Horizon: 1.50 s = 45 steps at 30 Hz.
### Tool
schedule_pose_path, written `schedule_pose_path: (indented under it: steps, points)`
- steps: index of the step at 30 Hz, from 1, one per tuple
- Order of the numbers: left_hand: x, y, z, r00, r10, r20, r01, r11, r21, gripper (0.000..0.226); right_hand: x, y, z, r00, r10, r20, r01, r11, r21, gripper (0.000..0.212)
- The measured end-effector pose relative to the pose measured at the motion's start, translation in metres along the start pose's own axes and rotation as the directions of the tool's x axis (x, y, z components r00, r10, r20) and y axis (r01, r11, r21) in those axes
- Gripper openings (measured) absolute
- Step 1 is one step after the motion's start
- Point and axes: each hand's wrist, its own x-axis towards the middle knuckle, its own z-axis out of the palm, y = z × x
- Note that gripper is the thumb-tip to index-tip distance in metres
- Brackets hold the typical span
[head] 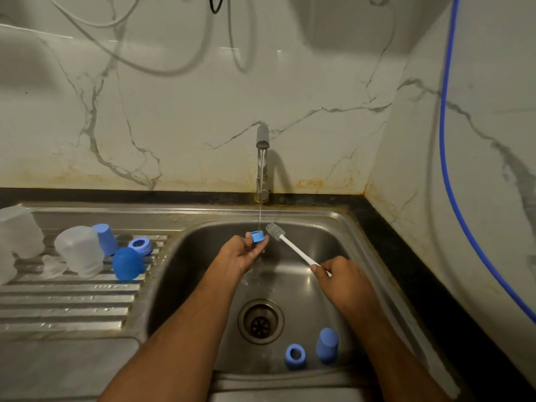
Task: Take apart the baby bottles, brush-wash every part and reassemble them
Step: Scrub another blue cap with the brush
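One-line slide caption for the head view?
Left hand rinses blue ring under tap; right hand holds brush.

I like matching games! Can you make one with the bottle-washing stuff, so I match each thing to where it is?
Things:
1. Small blue plastic ring
2. White-handled bottle brush
3. Frosted clear plastic bottle
4. Tall blue plastic cap

Places:
A. On the ribbed steel draining board
B. Standing in the steel sink basin near the drain
C. In the left hand, under the tap water
D. In the right hand

Pairs: 1-C, 2-D, 3-A, 4-B
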Motion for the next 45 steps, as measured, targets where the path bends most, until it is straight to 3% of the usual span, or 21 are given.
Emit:
schedule_pose_path:
  steps: [5,16,24,35,40,45]
  points:
    - [0.009,-0.009,0.008,1.0,-0.009,0.018,0.007,0.997,0.078,0.034,0.006,0.01,0.0,1.0,-0.021,-0.013,0.021,1.0,-0.012,0.041]
    - [0.009,-0.024,0.012,0.998,-0.038,0.043,0.029,0.979,0.2,0.008,0.006,0.023,0.006,1.0,0.015,-0.02,-0.013,0.996,0.089,0.045]
    - [-0.001,-0.021,0.005,0.995,-0.038,0.095,0.007,0.952,0.305,0.011,0.006,0.024,0.007,1.0,0.006,-0.015,-0.004,0.995,0.104,0.045]
    - [-0.016,-0.002,-0.004,0.995,-0.034,0.099,0.012,0.976,0.216,0.017,0.0,0.016,0.003,1.0,0.018,-0.006,-0.017,0.995,0.101,0.04]
    - [-0.012,0.002,-0.007,0.998,-0.011,0.063,0.001,0.988,0.154,0.036,0.001,0.013,0.001,1.0,0.017,0.003,-0.017,0.998,0.065,0.038]
    - [-0.011,-0.001,-0.004,0.998,0.0,0.056,-0.01,0.987,0.162,0.039,0.002,0.015,0.002,1.0,0.019,0.012,-0.02,0.998,0.065,0.04]
